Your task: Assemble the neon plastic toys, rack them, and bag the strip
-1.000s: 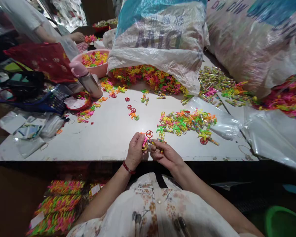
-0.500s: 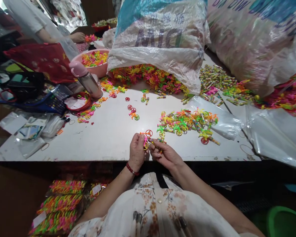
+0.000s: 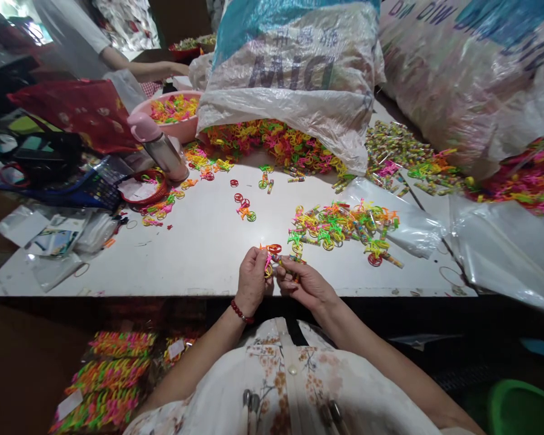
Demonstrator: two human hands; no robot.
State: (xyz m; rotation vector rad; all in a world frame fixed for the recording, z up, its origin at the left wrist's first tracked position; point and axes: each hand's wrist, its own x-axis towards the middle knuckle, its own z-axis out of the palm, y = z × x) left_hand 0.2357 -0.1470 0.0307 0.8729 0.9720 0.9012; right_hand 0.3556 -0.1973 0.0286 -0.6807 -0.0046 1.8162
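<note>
My left hand (image 3: pixel 252 275), with a red bead bracelet at the wrist, pinches a small plastic toy (image 3: pixel 268 266) in pink, orange and yellow with a red wheel. Close beside it, my right hand (image 3: pixel 306 283) has its fingers closed on a small patterned tube (image 3: pixel 278 260) whose tip meets the toy. Both hands are over the front edge of the white table (image 3: pixel 199 254). Right of them lies a pile of coloured toys and patterned tubes (image 3: pixel 340 223). A few loose toy pieces (image 3: pixel 245 210) rest farther back.
A large sack (image 3: pixel 294 66) spills coloured pieces at the back. On the left stand a pink-capped bottle (image 3: pixel 161 148), a pink basin (image 3: pixel 185 128) and a red basket (image 3: pixel 138 199). Clear plastic bags (image 3: pixel 494 241) lie right. Another person's arm (image 3: pixel 140 69) reaches in at the back left.
The red wheel at my hands has tilted and looks flatter. My hands have hardly moved. The other person's arm has stretched to the right, and its hand now goes behind the sack.
</note>
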